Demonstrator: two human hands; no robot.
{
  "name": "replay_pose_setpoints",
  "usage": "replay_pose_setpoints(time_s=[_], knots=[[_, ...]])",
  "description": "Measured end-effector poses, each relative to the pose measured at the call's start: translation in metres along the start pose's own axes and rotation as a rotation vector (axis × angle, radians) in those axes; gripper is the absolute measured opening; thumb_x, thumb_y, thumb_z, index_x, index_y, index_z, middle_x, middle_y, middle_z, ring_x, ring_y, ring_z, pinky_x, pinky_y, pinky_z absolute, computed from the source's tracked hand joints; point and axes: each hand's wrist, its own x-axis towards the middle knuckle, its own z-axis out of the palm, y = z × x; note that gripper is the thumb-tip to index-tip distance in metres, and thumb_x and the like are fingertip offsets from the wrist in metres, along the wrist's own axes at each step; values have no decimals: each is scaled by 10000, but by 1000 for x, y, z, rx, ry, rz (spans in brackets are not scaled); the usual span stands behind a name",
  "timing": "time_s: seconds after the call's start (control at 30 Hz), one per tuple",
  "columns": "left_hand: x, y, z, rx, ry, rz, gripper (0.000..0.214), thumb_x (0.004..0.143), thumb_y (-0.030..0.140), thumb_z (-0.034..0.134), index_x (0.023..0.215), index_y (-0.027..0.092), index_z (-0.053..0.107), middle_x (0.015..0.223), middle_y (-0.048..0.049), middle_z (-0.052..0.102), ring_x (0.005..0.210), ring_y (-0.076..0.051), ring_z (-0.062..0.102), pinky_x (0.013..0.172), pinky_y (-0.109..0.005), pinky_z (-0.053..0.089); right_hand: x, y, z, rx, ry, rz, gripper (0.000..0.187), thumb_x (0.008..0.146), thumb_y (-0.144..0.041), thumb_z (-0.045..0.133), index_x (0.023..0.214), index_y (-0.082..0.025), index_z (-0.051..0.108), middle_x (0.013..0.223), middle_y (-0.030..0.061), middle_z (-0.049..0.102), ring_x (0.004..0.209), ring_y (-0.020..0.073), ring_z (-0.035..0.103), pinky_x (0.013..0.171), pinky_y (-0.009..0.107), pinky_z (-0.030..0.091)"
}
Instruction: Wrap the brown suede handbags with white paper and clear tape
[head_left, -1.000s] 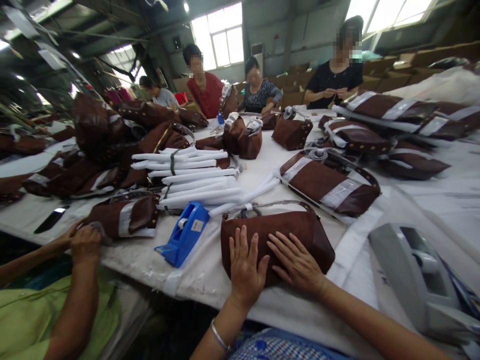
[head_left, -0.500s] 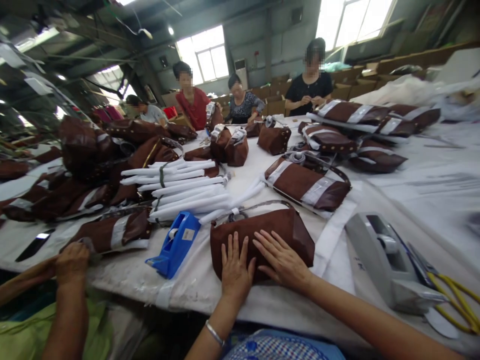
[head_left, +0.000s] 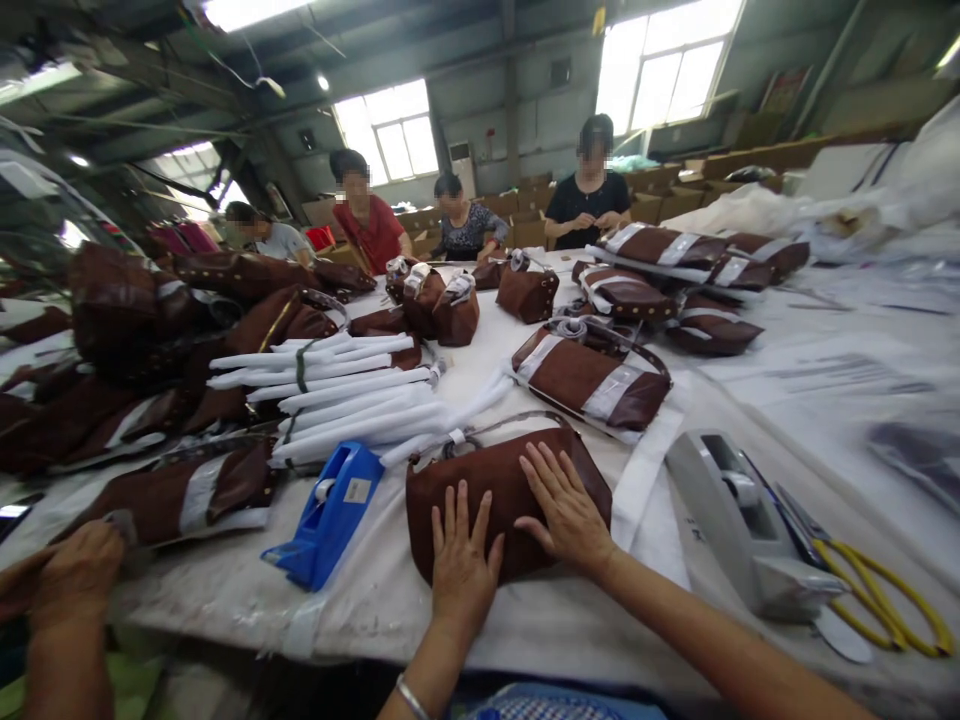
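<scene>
Both hands lie flat on the brown bag (head_left: 502, 480). The left hand (head_left: 461, 565) and right hand (head_left: 566, 510) have each grip spread, fingers splayed. A blue tape dispenser (head_left: 326, 515) sits just left of them.

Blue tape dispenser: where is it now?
The blue tape dispenser lies left of centre in the head view, just left of the nearest brown bag and in front of the white rolls.

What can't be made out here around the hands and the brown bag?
Head view only:
- Front of the bag: covered by the left hand and right hand, both flat on it.
- Blades of the scissors: partly behind the grey dispenser.
- Label on the blue dispenser: too small to read.
- What the co-worker's hand grips, lower left: blurred, and the arm is cut off by the edge.
</scene>
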Motion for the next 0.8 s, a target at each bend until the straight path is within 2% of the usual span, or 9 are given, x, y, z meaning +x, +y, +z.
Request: replay_pose_setpoints(time_s=[0.07,0.13,0.23,0.33,0.47,0.53,0.6,0.7,0.8], knots=[[0,0,0,-4,-1,6,642,952,318,555,1544,252,315,1651,-141,195,1518,-349,196,1171,-615,300,10,-12,-12,25,52,-17,874,963,-596,456,1594,-103,105,1630,188,223,1516,362,176,1211,601,204],[0,-1,-1,-16,2,11,656,949,308,554,1550,243,299,1648,-146,203,1518,-351,193,1171,-624,293,15,-19,-11,50,46,-65,863,964,-610,436,1595,-116,114,1628,183,234,1512,366,189,1207,605,209],[-1,-2,0,-44,0,26,658,947,320,558,1548,238,304,1640,-147,233,1516,-342,207,1174,-618,291,12,-18,14,48,-46,-106,782,994,-508,448,1591,-117,127,1617,158,282,1508,314,232,1209,529,259],[0,-2,-5,-79,-21,33,662,945,349,560,1545,228,310,1628,-144,272,1509,-334,236,1167,-603,319,4,-12,37,38,-132,-85,749,992,-432,488,1587,-123,155,1627,134,267,1512,294,223,1221,502,247],[14,0,-34,-140,-9,17,717,952,335,541,1569,162,219,1619,-161,286,1512,-315,236,1162,-565,353,2,-11,42,45,-118,-62,742,989,-389,493,1591,-141,136,1632,124,251,1517,287,209,1223,510,242],[22,1,-50,-173,86,10,722,962,314,519,1577,149,179,1632,-167,249,1522,-312,200,1181,-561,321,3,-12,39,44,-105,-65,748,989,-386,484,1592,-137,119,1630,131,252,1517,293,207,1217,524,248],[27,-3,-56,-176,174,39,720,965,323,512,1582,180,170,1644,-157,215,1526,-331,173,1198,-602,250,3,-12,38,37,-101,-68,754,987,-393,483,1592,-132,117,1629,137,250,1517,300,205,1214,533,252],[24,-16,-36,-95,181,60,714,961,378,519,1578,216,197,1635,-147,247,1518,-334,207,1199,-616,226,3,-13,39,23,-111,-82,747,985,-396,495,1590,-135,144,1631,132,247,1516,295,210,1220,523,248],[15,-31,-5,-19,70,-18,697,960,420,521,1566,218,243,1619,-140,294,1503,-310,265,1189,-581,282,3,-15,40,15,-120,-103,726,984,-379,501,1587,-141,174,1630,120,257,1514,285,221,1224,510,250]])
